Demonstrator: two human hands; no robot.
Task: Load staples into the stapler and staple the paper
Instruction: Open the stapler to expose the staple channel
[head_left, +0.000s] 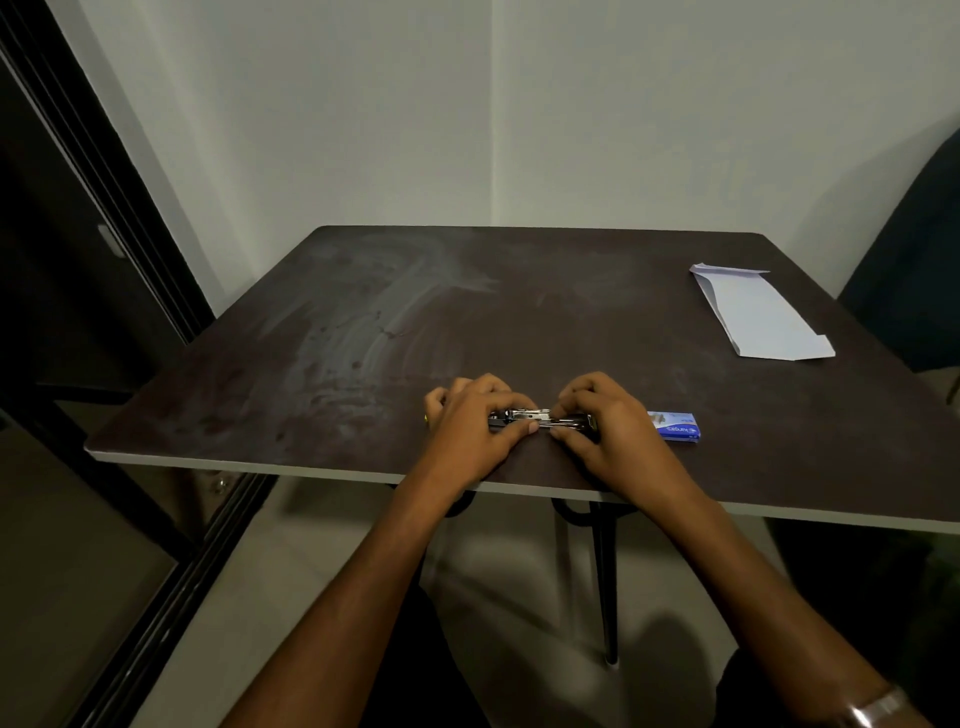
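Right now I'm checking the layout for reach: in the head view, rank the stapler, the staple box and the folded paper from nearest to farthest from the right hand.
1. Stapler: gripped by the right hand, shared with the left.
2. Staple box: just to the hand's right, near the table's front edge.
3. Folded paper: far right corner, well beyond.

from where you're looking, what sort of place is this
Probably a plain room at home or in a small office: a dark brown folding table in a bare white wall corner, beside a dark sliding door frame.
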